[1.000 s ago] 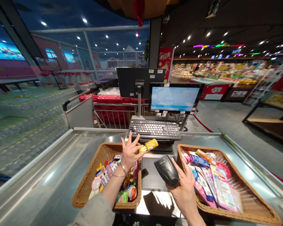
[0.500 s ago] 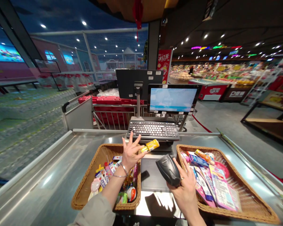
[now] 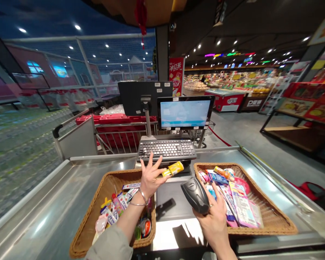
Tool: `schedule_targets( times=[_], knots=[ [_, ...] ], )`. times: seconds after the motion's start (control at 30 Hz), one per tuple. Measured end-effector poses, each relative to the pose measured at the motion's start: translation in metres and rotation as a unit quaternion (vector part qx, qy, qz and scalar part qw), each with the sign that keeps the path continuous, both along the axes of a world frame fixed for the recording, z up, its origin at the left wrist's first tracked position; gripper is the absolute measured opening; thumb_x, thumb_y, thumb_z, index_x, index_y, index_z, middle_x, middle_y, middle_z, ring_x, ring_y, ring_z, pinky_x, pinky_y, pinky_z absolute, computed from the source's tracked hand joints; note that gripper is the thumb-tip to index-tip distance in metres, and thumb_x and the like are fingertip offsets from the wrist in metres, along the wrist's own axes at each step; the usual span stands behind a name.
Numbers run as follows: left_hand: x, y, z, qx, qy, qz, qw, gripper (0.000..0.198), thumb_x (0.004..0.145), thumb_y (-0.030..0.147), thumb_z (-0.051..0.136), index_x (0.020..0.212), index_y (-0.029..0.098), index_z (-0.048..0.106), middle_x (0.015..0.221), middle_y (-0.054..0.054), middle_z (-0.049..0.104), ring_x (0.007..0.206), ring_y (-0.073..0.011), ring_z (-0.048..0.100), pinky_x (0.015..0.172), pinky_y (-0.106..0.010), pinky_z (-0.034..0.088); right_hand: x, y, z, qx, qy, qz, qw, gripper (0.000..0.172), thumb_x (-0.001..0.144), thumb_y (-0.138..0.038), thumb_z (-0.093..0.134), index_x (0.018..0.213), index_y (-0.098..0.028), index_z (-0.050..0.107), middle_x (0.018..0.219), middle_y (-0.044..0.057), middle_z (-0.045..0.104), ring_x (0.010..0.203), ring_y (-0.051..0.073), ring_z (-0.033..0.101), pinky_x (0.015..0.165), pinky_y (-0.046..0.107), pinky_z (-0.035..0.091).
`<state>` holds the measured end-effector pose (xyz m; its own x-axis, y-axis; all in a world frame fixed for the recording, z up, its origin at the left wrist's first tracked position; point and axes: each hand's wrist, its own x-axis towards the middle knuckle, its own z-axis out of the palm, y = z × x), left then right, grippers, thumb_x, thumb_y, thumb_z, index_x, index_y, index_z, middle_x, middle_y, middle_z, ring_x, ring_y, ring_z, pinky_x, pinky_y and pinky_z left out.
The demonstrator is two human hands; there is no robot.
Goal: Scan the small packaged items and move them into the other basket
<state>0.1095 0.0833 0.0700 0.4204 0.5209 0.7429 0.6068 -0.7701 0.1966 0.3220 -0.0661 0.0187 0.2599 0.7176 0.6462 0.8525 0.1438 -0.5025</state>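
Observation:
Between thumb and finger, my left hand (image 3: 151, 178) pinches a small yellow candy pack (image 3: 173, 168), the other fingers spread. It is in the air just in front of the keyboard (image 3: 166, 148). A black barcode scanner (image 3: 195, 195) rests in my right hand (image 3: 215, 216), its head tilted toward the middle. Under my left forearm stands a wicker basket (image 3: 82, 225) of small sweets and toys, partly hidden by the arm. Beside my right hand, another wicker basket (image 3: 276, 213) holds flat packets, a blue box (image 3: 218, 178) and other small packs.
Behind the keyboard stand a lit monitor (image 3: 184, 112) and a second screen (image 3: 141, 97) seen from its back. The steel counter (image 3: 46, 206) has raised edges. Between the baskets lies a dark flat plate (image 3: 169, 193). A metal cart (image 3: 119, 135) stands beyond the counter.
The view has turned to the right, so the counter, baskets and screens sit further left. Both hands keep their holds on the candy pack and the scanner.

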Motion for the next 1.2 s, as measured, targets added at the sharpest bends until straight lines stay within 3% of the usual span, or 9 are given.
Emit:
schedule_targets(
  times=[0.63,0.9,1.2],
  knots=[
    [0.059,0.001,0.000,0.016,0.011,-0.072,0.997,0.015,0.082,0.039,0.070,0.090,0.028,0.075,0.135,-0.007,0.059,0.144,-0.0345,0.027,0.111,-0.073,-0.005,0.031,-0.026,-0.008,0.037,0.044,-0.088,0.994,0.050,0.082,-0.041,0.064,0.127,-0.021,0.058,0.131,0.010,0.060,0.140,0.032,0.034,0.111,0.058,0.029],
    [0.083,0.001,-0.003,0.013,0.022,-0.104,0.994,0.015,0.082,0.038,0.069,0.091,0.028,0.074,0.135,-0.006,0.059,0.144,-0.0351,0.029,0.111,-0.073,-0.004,0.042,-0.038,-0.011,0.052,0.034,-0.140,0.988,0.059,0.082,-0.043,0.065,0.134,-0.020,0.052,0.128,0.013,0.062,0.137,0.032,0.039,0.110,0.058,0.029],
    [0.109,-0.003,-0.004,0.020,0.030,-0.141,0.989,0.013,0.082,0.037,0.069,0.089,0.027,0.074,0.135,-0.008,0.059,0.142,-0.0362,0.032,0.111,-0.073,-0.003,0.057,-0.048,-0.012,0.074,0.067,-0.196,0.975,0.048,0.080,-0.047,0.066,0.120,-0.020,0.063,0.124,0.012,0.065,0.135,0.032,0.042,0.109,0.056,0.032]
  ],
)
